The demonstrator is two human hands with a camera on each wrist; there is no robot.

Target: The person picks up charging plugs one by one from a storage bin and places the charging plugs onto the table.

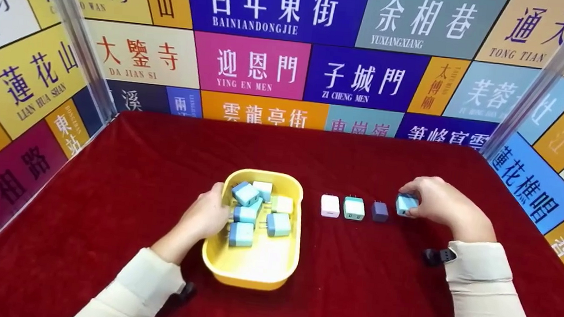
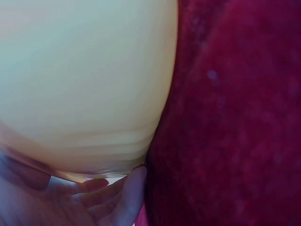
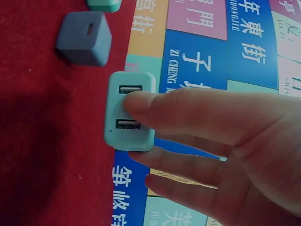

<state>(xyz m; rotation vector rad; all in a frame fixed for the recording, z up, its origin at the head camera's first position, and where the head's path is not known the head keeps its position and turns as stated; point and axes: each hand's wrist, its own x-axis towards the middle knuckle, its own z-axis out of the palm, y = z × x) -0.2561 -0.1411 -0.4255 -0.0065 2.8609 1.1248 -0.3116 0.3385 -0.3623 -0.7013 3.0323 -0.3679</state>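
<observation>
My right hand (image 1: 435,202) pinches a light blue USB charger (image 1: 403,205) at the right end of a row on the red cloth. The thumb covers part of its face between two USB ports in the right wrist view. Left of it stand a dark blue-grey charger (image 1: 380,212), a white and green charger (image 1: 354,208) and a white charger (image 1: 330,206), prongs pointing away. My left hand (image 1: 207,211) grips the left side of a yellow plastic basket (image 1: 249,278). Several chargers lie in it, among them a blue one (image 1: 278,225).
Red cloth (image 1: 352,289) covers the table. Printed panels with street names (image 1: 276,2) wall off the back and sides. Clear upright posts (image 1: 78,40) stand at the back corners. A dark strap with a small device (image 1: 438,256) sits at the right wrist.
</observation>
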